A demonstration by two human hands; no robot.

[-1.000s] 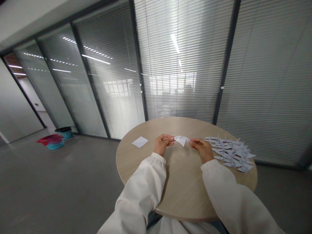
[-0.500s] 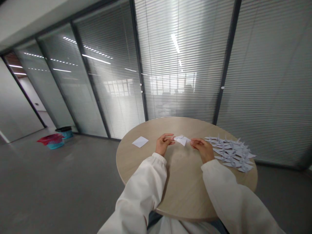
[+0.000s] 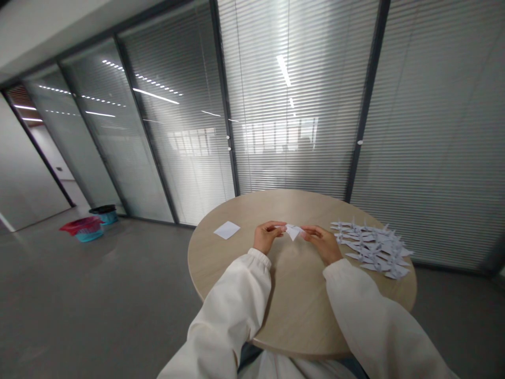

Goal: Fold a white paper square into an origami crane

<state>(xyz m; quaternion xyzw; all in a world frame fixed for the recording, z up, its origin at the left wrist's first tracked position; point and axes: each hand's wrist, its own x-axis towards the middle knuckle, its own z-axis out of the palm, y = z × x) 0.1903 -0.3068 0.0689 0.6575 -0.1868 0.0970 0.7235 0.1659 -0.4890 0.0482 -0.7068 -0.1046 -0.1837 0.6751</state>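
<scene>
Between my two hands is a small white folded paper (image 3: 293, 232), one pointed part hanging downward. My left hand (image 3: 268, 236) pinches its left end between thumb and fingers. My right hand (image 3: 322, 243) pinches the right end; the fingertips cover part of the folds. Both hands are held over the round wooden table (image 3: 300, 305). Several folded white paper cranes (image 3: 374, 247) lie massed together on the table to the right of my right hand. To the left of my left hand lies a flat white square of paper (image 3: 226, 230).
Behind the table stands a glass partition (image 3: 295, 158) with blinds and dark frames. On the floor at the far left are a blue bin with a red liner (image 3: 84, 230) and another blue bin with a black liner (image 3: 105, 213).
My right hand has moved left, nearer my left hand. The folded paper now shows a narrower shape, its point facing down. My left hand has shifted slightly right and down.
</scene>
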